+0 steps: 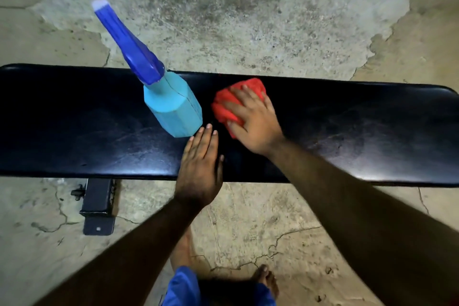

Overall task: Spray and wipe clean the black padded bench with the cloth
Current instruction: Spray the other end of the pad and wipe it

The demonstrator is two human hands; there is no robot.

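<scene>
Head view, read left to right. Under the bench's near edge, well left of both hands, I see a black metal bench foot [98, 206] on the cracked concrete floor [248, 32]. The black padded bench [74, 131] spans the whole frame, its surface glossy and scuffed. On it stands the spray bottle [173, 109], pale blue body with a darker blue trigger head leaning up and away to the left; it is the nearest thing in the way, with its base just beyond the fingertips of my left hand [201, 169]. That hand lies flat, fingers straight and close together, palm over the bench's near edge; I cannot tell whether the fingertips touch the bottle. Just right of it, my right hand [253, 122] presses down on the red cloth [233, 102], fingers spread over the bunched fabric, which shows beyond and left of the fingers, at the middle of the pad. Right of this grip the bench runs on bare. Below, a blue garment [183, 285] and a bare foot [265, 278] show on the floor.
</scene>
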